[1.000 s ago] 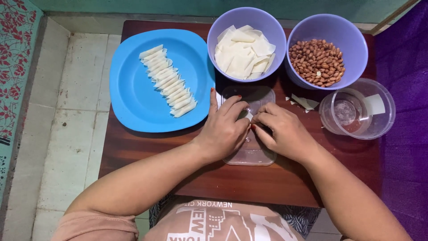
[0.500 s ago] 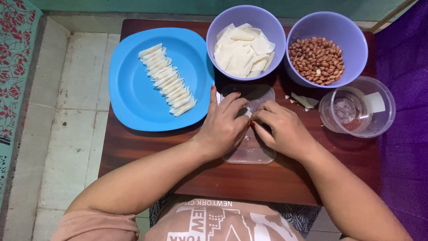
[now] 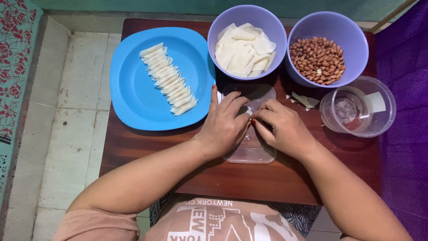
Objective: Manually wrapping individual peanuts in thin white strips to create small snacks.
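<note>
My left hand (image 3: 223, 127) and my right hand (image 3: 284, 129) meet over a clear plastic lid (image 3: 250, 154) on the wooden table (image 3: 249, 183). Between their fingertips they pinch a small white wrapper piece (image 3: 249, 113), mostly hidden by the fingers. A blue plate (image 3: 133, 98) to the left carries a row of several rolled white wrappers (image 3: 169, 82). Behind the hands stand a purple bowl of flat white wrapper sheets (image 3: 244, 49) and a purple bowl of brown peanuts (image 3: 317, 60).
A clear round container (image 3: 356, 109) with a little liquid and a white scrap sits at the right. Wrapper scraps (image 3: 304, 100) lie beside it. Tiled floor (image 3: 71, 89) is left of the table, purple cloth (image 3: 403, 67) to the right.
Both hands stay over the lid with only small finger movements on the wrapper piece. The view has shifted very slightly.
</note>
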